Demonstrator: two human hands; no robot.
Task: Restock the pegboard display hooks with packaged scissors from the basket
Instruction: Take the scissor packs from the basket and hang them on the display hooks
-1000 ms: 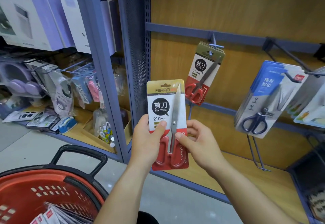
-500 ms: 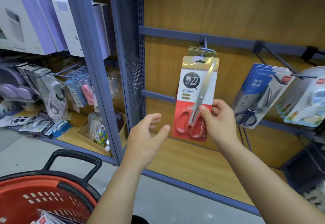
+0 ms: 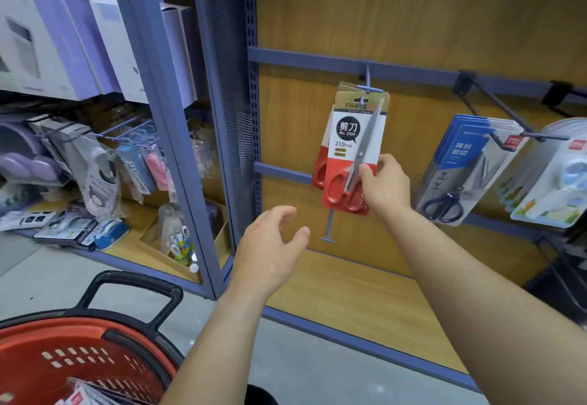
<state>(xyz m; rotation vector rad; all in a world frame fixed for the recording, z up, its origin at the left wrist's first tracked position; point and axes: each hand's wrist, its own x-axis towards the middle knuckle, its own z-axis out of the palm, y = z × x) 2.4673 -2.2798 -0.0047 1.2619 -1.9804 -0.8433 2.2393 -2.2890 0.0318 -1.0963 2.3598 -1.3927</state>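
I see right hand (image 3: 386, 187) pinching lower edge of red-and-white carded scissors pack (image 3: 351, 147), top at blue metal peg hook (image 3: 368, 85). Left hand (image 3: 270, 252) empty, fingers loosely spread, near red plastic basket (image 3: 63, 361).

Right hand (image 3: 386, 187) pinches the red scissors pack (image 3: 354, 150) hanging on the hook (image 3: 367, 85); left hand (image 3: 270, 252) hovers empty.
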